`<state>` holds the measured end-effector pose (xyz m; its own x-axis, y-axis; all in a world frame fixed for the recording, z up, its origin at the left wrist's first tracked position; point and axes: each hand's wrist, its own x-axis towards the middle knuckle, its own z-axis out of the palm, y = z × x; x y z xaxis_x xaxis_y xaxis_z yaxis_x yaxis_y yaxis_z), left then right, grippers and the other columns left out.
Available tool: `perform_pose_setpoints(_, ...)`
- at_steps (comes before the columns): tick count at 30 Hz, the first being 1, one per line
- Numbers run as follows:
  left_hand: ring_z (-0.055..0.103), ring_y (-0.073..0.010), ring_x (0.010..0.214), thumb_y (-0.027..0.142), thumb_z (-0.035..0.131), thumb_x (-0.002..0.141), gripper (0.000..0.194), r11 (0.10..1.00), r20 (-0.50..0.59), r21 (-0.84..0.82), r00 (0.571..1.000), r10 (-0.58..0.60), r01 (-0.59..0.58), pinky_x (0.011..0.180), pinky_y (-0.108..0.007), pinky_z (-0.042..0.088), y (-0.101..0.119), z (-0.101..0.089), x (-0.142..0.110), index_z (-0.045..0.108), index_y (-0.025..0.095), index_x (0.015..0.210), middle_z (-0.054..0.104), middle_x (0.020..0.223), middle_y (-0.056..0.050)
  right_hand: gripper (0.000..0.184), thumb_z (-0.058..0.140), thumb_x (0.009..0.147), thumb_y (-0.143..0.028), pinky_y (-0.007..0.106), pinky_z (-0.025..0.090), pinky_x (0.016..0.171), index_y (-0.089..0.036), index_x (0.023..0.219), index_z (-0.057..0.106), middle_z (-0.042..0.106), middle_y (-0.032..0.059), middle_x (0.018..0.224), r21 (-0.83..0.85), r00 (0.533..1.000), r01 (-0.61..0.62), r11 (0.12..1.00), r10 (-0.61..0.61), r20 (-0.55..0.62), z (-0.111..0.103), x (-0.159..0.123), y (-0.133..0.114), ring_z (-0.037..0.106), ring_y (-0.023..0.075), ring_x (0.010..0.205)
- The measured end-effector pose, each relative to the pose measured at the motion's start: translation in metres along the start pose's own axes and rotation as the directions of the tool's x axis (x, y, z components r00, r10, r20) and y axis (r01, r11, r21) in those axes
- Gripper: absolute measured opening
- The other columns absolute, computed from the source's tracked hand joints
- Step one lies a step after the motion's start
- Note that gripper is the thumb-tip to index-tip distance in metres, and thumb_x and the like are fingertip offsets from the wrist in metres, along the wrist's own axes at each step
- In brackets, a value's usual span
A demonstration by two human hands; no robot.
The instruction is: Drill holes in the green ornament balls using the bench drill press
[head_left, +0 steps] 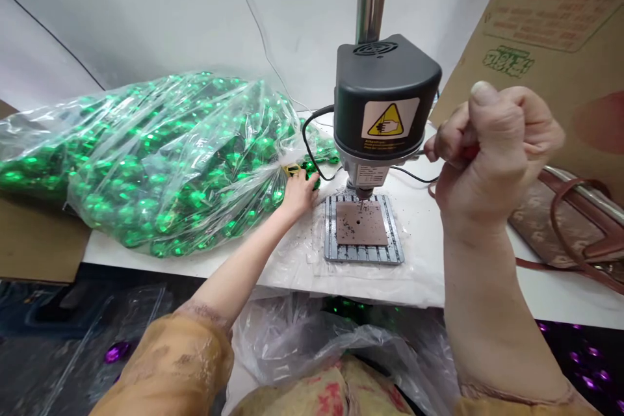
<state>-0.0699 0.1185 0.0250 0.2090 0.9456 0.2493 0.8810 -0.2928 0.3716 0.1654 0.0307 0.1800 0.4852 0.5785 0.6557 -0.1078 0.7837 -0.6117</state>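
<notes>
My right hand (487, 149) is closed around the feed lever at the right side of a small bench drill press (387, 97). Most of the lever is hidden in my fist. Below the drill's chuck, a brown square plate (373, 231) with a dark hole lies on the slotted metal base (331, 250), dusted with dark shavings. My left hand (299, 192) is at the mouth of a clear plastic bag (195, 162) full of shiny green balls. Its fingers are apart and touch the green balls (312, 172) at the opening, next to a yellow tag.
A big cardboard box (560, 45) stands behind at the right, with a patterned handbag (550, 234) before it. A black cable (307, 136) loops beside the drill. Clear plastic (316, 338) hangs at the table's front edge. Purple shiny balls (592, 364) lie low at right.
</notes>
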Motion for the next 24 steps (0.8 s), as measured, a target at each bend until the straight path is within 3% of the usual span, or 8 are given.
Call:
perform_pose_setpoints(3, 0.063, -0.0260, 0.108, 0.031, 0.073, 0.085, 0.046, 0.916, -0.043, -0.401, 0.999, -0.013, -0.005, 0.095, -0.037, 0.049, 0.006, -0.006, -0.029, 0.064, 0.023, 0.129, 0.066, 0.116, -0.010, 0.040, 0.064, 0.082, -0.025, 0.030, 0.025, 0.039, -0.024, 0.053, 0.036, 0.037, -0.0084, 0.041, 0.000, 1.000, 0.015, 1.000, -0.015, 0.000, 0.000, 0.000, 0.000, 0.034, 0.0083, 0.036)
perform_pose_setpoints(4, 0.065, -0.0227, 0.101, 0.034, 0.074, 0.083, 0.048, 0.815, -0.016, -0.579, 0.998, -0.060, 0.040, 0.091, -0.034, 0.051, 0.009, -0.007, -0.039, 0.063, 0.023, 0.129, 0.067, 0.115, -0.008, 0.040, 0.064, 0.082, -0.026, 0.031, 0.025, 0.039, -0.024, 0.053, 0.036, 0.036, -0.0084, 0.041, 0.003, 1.000, 0.017, 1.000, -0.017, -0.002, 0.000, 0.001, 0.001, 0.034, 0.0086, 0.036)
perform_pose_setpoints(6, 0.066, -0.0176, 0.086, 0.039, 0.076, 0.081, 0.052, 0.488, 0.133, -0.851, 0.979, -0.155, 0.193, 0.079, -0.030, 0.053, 0.016, -0.007, -0.055, 0.062, 0.021, 0.128, 0.070, 0.109, -0.006, 0.039, 0.065, 0.081, -0.026, 0.031, 0.024, 0.039, -0.024, 0.053, 0.037, 0.036, -0.0086, 0.041, 0.013, 1.000, 0.017, 1.000, -0.016, -0.006, 0.000, 0.001, 0.001, 0.034, 0.0093, 0.036)
perform_pose_setpoints(9, 0.066, -0.0151, 0.072, 0.042, 0.073, 0.080, 0.050, -0.006, 0.403, -0.913, 0.903, -0.147, 0.407, 0.068, -0.027, 0.052, 0.026, -0.004, -0.067, 0.063, 0.018, 0.122, 0.072, 0.099, -0.007, 0.039, 0.065, 0.081, -0.027, 0.032, 0.023, 0.039, -0.025, 0.054, 0.038, 0.037, -0.0087, 0.041, 0.022, 1.000, 0.017, 1.000, -0.017, -0.014, 0.000, 0.001, 0.002, 0.034, 0.0092, 0.036)
perform_pose_setpoints(12, 0.068, -0.0165, 0.075, 0.042, 0.071, 0.081, 0.047, -0.205, 0.513, -0.846, 0.855, -0.069, 0.491, 0.070, -0.028, 0.054, 0.033, 0.000, -0.068, 0.064, 0.015, 0.120, 0.074, 0.098, -0.010, 0.039, 0.066, 0.083, -0.026, 0.030, 0.023, 0.039, -0.024, 0.055, 0.038, 0.039, -0.0086, 0.042, 0.027, 1.000, 0.021, 0.999, -0.021, -0.008, 0.000, 0.000, 0.002, 0.035, 0.0086, 0.037)
perform_pose_setpoints(15, 0.068, -0.0154, 0.076, 0.042, 0.074, 0.081, 0.053, -0.173, 0.490, -0.863, 0.870, -0.057, 0.475, 0.072, -0.029, 0.054, 0.040, 0.004, -0.067, 0.062, 0.019, 0.128, 0.074, 0.103, -0.009, 0.039, 0.066, 0.084, -0.027, 0.029, 0.026, 0.040, -0.024, 0.056, 0.038, 0.039, -0.0086, 0.042, 0.028, 1.000, 0.019, 0.999, -0.020, 0.010, -0.001, -0.001, 0.002, 0.036, 0.0076, 0.037)
perform_pose_setpoints(20, 0.064, -0.0120, 0.071, 0.038, 0.088, 0.070, 0.069, 0.186, 0.337, -0.919, 0.937, -0.093, 0.349, 0.064, -0.025, 0.049, 0.048, 0.016, -0.068, 0.059, 0.018, 0.129, 0.071, 0.103, -0.005, 0.040, 0.066, 0.083, -0.028, 0.029, 0.027, 0.040, -0.024, 0.056, 0.038, 0.039, -0.0089, 0.042, 0.022, 1.000, 0.007, 1.000, -0.008, 0.009, -0.002, -0.001, 0.000, 0.037, 0.0074, 0.037)
perform_pose_setpoints(24, 0.063, -0.0130, 0.074, 0.043, 0.091, 0.065, 0.067, 0.262, 0.301, -0.914, 0.950, -0.080, 0.311, 0.065, -0.026, 0.050, 0.052, 0.027, -0.066, 0.059, 0.016, 0.118, 0.069, 0.096, -0.004, 0.041, 0.067, 0.083, -0.029, 0.029, 0.027, 0.040, -0.023, 0.056, 0.037, 0.039, -0.0094, 0.042, 0.012, 1.000, 0.011, 1.000, -0.012, 0.016, -0.002, -0.002, 0.001, 0.036, 0.0070, 0.037)
